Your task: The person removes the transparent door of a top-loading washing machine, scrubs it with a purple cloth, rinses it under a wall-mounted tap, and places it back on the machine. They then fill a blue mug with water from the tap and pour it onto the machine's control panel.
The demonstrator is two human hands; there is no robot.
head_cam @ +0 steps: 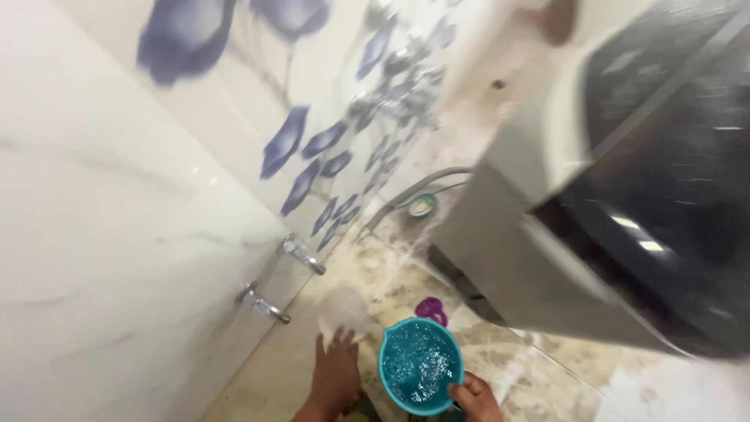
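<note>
While the right hand (474,396) grips the near right rim of the teal bucket (419,365), the left hand (336,373) lies just to the left of it, fingers spread and released, holding nothing. Whether the left hand touches the floor cannot be told because of blur. The bucket stands on the marbled floor (539,375) at the near centre and contains rippling water. A purple drain cover (431,309) lies just beyond the bucket. Two chrome taps (283,280) project from the white wall (101,258) on the left, below blue floral tiles (312,148). A grey washing machine (617,211) with a dark lid occupies the right. A grey hose (414,190) runs along the far floor.
</note>
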